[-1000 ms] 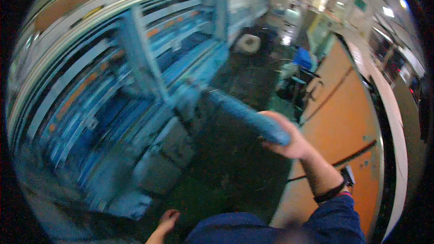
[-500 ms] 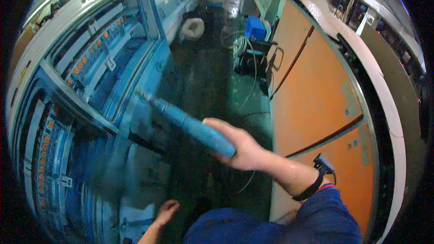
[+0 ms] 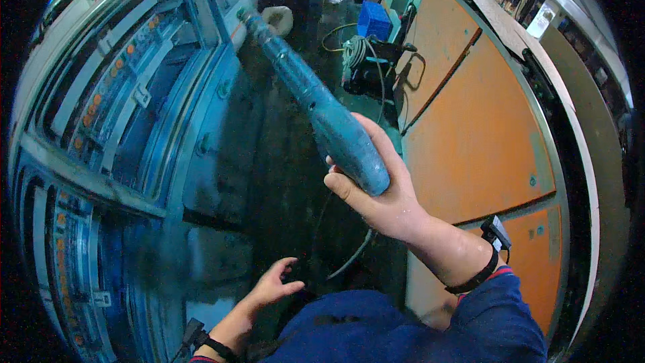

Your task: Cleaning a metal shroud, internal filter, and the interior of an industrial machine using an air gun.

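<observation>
My right hand (image 3: pixel 383 191) is closed round the thick rear grip of a pressure washer spray gun (image 3: pixel 322 107), a long dark bluish tool tapering to a narrow nozzle. It tilts up and away to the left, its tip in front of the blue machine's far end. A grey hose (image 3: pixel 353 259) hangs below this hand; where it joins the gun is hidden. Low in the view, my left hand (image 3: pixel 274 286) holds nothing, its fingers loosely bent and the thumb apart. Both wrists wear black straps with small devices.
A blue machine (image 3: pixel 195 141) with open windowed bays and rows of orange parts lines the left. Orange cabinet doors (image 3: pixel 477 107) stand close on the right. Ahead on the dark wet floor are a black wheeled unit with coiled hose (image 3: pixel 366 64), a blue crate (image 3: pixel 374 20) and a pale sack (image 3: pixel 277 20).
The spray gun has swung upward, its nozzle moving from beside the machine to higher and farther ahead. My right hand has shifted right; my left hand has come further up into view.
</observation>
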Available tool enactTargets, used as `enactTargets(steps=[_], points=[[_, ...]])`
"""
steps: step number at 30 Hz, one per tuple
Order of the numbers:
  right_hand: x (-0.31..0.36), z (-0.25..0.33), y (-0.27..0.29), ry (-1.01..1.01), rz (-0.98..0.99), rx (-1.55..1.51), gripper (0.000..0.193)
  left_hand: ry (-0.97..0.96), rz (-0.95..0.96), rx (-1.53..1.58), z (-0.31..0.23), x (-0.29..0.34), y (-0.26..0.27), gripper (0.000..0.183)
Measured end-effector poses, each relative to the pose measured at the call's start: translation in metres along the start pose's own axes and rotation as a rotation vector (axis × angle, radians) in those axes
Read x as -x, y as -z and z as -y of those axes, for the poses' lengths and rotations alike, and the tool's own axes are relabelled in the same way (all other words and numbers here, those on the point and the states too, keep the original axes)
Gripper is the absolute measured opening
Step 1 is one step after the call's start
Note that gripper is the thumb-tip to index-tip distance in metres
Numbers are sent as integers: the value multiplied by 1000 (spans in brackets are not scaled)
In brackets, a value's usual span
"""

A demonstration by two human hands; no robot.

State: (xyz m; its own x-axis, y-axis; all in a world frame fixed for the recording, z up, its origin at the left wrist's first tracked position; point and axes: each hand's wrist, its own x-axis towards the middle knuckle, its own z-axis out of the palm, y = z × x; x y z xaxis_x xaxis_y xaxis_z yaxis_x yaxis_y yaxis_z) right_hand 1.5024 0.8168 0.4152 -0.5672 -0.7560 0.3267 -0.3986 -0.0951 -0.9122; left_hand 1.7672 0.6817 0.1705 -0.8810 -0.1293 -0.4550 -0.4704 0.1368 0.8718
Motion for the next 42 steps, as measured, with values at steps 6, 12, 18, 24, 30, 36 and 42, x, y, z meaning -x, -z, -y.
enactTargets(steps=[6,12,18,24,30,36,42], points=[[-76,-31,76,-66,-188,-383,80,-204,135,-254,-20,-100,-15,74],[-166,-112,171,-272,-359,-691,72,436,98,-248,-42,-173,0,40],[-219,-252,190,-606,-363,-623,61,354,-85,-421,-35,-185,33,37],[-274,-357,220,-850,-343,-517,61,456,-135,-338,-90,-248,70,51],[-341,-428,244,-834,-351,-470,57,353,-85,-483,-69,-312,126,49],[-389,-499,247,-970,-339,-276,57,524,-50,-459,-136,-366,128,48],[-489,-558,284,-1014,-217,-390,32,591,-112,-397,-199,-405,89,49]])
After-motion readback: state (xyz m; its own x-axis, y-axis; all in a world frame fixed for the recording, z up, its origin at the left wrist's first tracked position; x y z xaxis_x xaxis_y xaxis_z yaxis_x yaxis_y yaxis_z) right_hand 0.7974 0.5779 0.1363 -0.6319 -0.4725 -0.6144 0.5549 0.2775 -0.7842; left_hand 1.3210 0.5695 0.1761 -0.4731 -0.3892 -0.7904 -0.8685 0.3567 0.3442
